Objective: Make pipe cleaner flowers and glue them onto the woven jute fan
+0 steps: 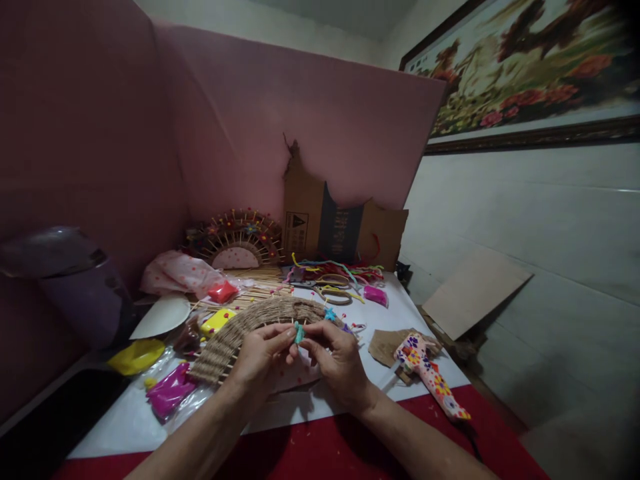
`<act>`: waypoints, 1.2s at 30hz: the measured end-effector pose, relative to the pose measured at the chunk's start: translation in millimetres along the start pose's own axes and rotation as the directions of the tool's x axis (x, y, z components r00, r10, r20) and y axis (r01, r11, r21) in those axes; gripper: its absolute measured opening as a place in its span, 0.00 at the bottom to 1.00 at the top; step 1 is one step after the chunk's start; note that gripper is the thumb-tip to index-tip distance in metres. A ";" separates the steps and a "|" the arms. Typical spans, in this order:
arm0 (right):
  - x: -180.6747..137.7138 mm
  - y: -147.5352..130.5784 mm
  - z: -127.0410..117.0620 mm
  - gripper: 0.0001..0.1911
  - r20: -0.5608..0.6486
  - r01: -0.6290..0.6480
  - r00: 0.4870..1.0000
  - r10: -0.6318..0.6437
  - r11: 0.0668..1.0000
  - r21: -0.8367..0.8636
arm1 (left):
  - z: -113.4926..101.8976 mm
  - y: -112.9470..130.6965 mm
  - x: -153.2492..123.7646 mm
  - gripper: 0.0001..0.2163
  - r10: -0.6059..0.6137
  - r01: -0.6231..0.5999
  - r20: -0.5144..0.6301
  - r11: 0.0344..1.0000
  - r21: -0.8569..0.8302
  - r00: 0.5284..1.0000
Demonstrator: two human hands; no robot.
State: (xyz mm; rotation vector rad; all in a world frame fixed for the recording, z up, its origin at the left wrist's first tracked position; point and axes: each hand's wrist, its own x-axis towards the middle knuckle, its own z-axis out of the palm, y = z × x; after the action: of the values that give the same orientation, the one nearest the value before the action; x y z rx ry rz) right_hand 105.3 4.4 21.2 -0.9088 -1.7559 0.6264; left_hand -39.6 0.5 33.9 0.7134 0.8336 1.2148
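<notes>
Between the fingertips of my left hand and my right hand is a small teal piece of modelling clay. Both hands pinch it, one from each side. Below and behind them lies a curved woven fan with a twine band and thin sticks; my hands cover part of it. A blue clay star and a purple shape sit on the fan's right end.
A flower-patterned glue gun lies at right by torn cardboard. Scissors and coloured cords are behind. Magenta and yellow clay packets lie left. A decorated fan stands at the back.
</notes>
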 end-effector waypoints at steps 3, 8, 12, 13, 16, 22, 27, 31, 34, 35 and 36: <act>0.2 3.1 0.8 0.05 -0.023 0.009 1.000 -0.009 1.000 0.000 | 2.2 1.1 -2.0 0.11 -0.015 0.015 -0.017 1.000 0.009 1.000; -1.2 7.4 2.2 0.05 -0.034 0.002 0.999 -0.001 1.000 0.015 | 5.9 3.2 -3.9 0.11 0.012 -0.009 -0.043 0.999 0.053 0.999; -0.9 6.0 1.6 0.05 -0.042 0.009 0.999 -0.009 1.000 0.005 | 4.1 0.8 -1.6 0.11 0.011 -0.008 -0.050 0.999 0.053 0.999; -0.4 5.2 1.2 0.05 -0.038 0.014 0.999 -0.015 1.000 -0.007 | 3.3 0.0 -1.0 0.11 0.013 -0.011 -0.048 0.999 0.040 0.999; 1.9 3.5 -0.4 0.04 -0.020 0.028 0.999 -0.029 0.999 -0.036 | 1.8 -0.5 -0.3 0.12 0.025 -0.025 -0.042 1.000 -0.006 0.999; 3.8 3.3 -2.6 0.09 -0.027 -0.006 1.000 0.006 1.000 0.013 | 5.6 3.7 -3.6 0.13 0.027 -0.026 -0.064 1.000 0.005 0.998; 1.3 -1.0 -2.7 0.03 -0.022 -0.015 1.000 0.015 0.999 -0.028 | 5.9 -0.1 -3.7 0.14 0.043 -0.044 -0.034 0.999 -0.012 0.998; 1.3 -5.2 -4.0 0.06 -0.007 -0.041 0.999 0.040 0.999 -0.005 | 5.3 -2.5 -2.3 0.12 0.086 -0.085 -0.017 0.993 0.086 0.996; 4.4 -4.3 -6.9 0.10 0.017 -0.130 0.991 0.130 0.990 0.061 | 6.1 -2.7 -1.1 0.10 0.108 -0.102 -0.024 0.980 0.173 0.994; 6.1 -3.3 -8.2 0.11 0.039 -0.163 0.986 0.160 0.983 0.085 | 6.2 -2.9 -0.5 0.10 0.103 -0.097 -0.022 0.977 0.191 0.994; 7.9 -2.1 -9.4 0.11 0.066 -0.191 0.981 0.184 0.976 0.103 | 6.1 -3.3 0.1 0.10 0.096 -0.090 -0.021 0.977 0.195 0.995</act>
State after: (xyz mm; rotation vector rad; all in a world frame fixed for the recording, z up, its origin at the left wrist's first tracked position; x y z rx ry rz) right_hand 111.9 9.5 30.3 -0.9960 -1.6792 0.8700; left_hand -32.8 -0.3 34.3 0.9019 0.9621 1.2409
